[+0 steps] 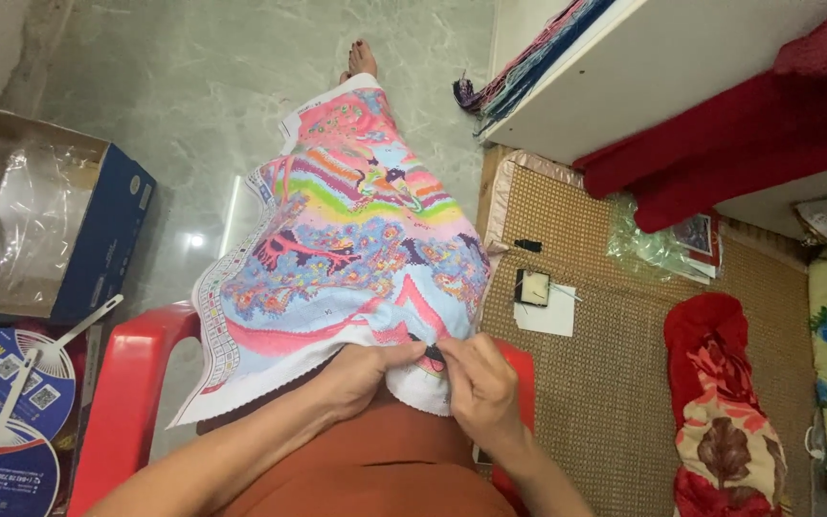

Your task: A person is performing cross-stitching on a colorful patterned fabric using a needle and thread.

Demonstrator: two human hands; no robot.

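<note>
Nearest the camera, both hands meet at the near edge of a bright embroidered cloth (346, 258) spread over the person's lap; the left hand (361, 373) grips that white hem with its fingers curled under the fabric, thumb on top; the right hand (479, 381) touches it, its fingertips pressed together in a pinch on a small dark bit of thread or stitching at the cloth's edge, though whether a needle is held cannot be told. The cloth drapes from the lap down along the outstretched leg, its far end just short of a bare foot (360, 59) on the pale green floor (193, 96). A red plastic chair (131, 383) frames the lap. To the left of the chair lie round printed hand fans (11, 421); beyond them stands a blue cardboard box (98, 239) holding clear plastic. To the right, on a woven mat (605, 383), lie a small dark card on white paper (534, 289) and, nearer, a red flowered blanket (720, 412); farther off, threads (519, 72) hang from a white ledge.
</note>
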